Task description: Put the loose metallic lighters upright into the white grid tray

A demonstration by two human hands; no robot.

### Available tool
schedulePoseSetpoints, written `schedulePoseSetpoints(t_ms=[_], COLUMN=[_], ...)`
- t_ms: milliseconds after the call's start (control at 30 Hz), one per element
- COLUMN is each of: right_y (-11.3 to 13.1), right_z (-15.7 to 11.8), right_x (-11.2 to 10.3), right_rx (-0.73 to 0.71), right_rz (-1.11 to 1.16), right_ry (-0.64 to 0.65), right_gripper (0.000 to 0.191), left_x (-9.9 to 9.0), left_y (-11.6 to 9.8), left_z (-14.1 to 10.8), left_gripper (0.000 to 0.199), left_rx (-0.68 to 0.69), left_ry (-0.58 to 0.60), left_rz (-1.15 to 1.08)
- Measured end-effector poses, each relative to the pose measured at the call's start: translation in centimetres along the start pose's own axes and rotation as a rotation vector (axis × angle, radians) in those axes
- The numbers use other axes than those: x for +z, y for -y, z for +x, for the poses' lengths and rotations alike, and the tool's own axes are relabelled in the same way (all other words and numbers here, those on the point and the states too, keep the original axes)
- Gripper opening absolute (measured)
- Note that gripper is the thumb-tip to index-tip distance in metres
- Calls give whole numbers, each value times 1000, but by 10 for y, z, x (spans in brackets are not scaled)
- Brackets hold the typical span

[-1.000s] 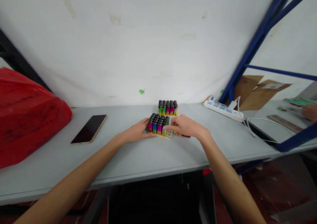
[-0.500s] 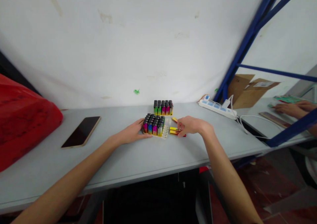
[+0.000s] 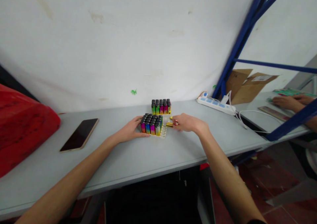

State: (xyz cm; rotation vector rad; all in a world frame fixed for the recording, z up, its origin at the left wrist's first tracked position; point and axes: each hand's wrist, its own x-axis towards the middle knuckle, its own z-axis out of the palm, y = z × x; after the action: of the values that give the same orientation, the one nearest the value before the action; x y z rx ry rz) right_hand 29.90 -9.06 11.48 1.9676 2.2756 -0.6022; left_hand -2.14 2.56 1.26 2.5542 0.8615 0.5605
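My left hand is closed around the left side of a pale plastic tray. Packed upright in that tray are rows of black-topped lighters in shiny pink, blue and yellow. Open slots show along the tray's right edge. Just right of it, my right hand pinches gold-and-red lighters that lie sideways, their ends pointing at the tray. My fingers hide how many there are. Behind stands a second block of upright lighters, green and yellow to pink.
A phone lies on the grey table, with a red plastic bag at far left. To the right are a white power strip with cables, a blue metal frame, a cardboard box and another person's hands.
My right hand has shifted slightly toward the tray and raised the lighters, which were lying lower on the table. My left hand keeps its hold. The whole view has turned slightly.
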Motion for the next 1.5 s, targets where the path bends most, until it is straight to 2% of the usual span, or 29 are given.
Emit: schedulePoseSetpoints(t_ms=[100, 267, 333, 433, 533, 633, 700, 800, 900, 1067, 1133, 1333, 1500], right_y=[-11, -35, -43, -50, -47, -35, -25, -10, 2, 11, 12, 10, 7], right_z=[-1, 15, 27, 42, 45, 40, 36, 40, 53, 68, 68, 65, 63], right_x=[-4, -5, -2, 3, 8, 11, 14, 20, 29, 43, 46, 46, 42], right_rx=[-83, -297, -348, -402, -435, -469, -511, -563, -513, -327, -300, -319, -330], right_rz=[184, 234, 323, 543, 845, 1068, 1132, 1172, 1206, 991, 893, 735, 711], right_ry=[-108, -464, -537, -547, -499, -411, -348, -285, -303, -608, -669, -675, -651], right_gripper=[18, 13, 14, 36, 54, 61, 62, 66, 72, 75, 73, 53, 57], left_x=[-4, -10, -10, -10, -9, -9, -8, -6, -5, -3, -3, -1, -1], left_y=[4, 8, 9, 9, 9, 9, 8, 8, 8, 8, 8, 10, 9], left_z=[-2, -6, -7, -8, -8, -8, -8, -9, -10, -10, -10, -10, -10], left_gripper=[103, 105, 104, 104, 104, 104, 104, 103, 103, 105, 104, 102, 100], left_rx=[-3, -38, -49, -68, -77, -77, -77, -78, -78, -80, -73, -72, -69], left_ry=[-2, -11, -6, 1, -9, -11, -15, -27, -31, -23, -27, -34, -40], left_rz=[6, 14, 15, 20, 18, 10, 3, -6, -10, -20, -25, -23, -23])
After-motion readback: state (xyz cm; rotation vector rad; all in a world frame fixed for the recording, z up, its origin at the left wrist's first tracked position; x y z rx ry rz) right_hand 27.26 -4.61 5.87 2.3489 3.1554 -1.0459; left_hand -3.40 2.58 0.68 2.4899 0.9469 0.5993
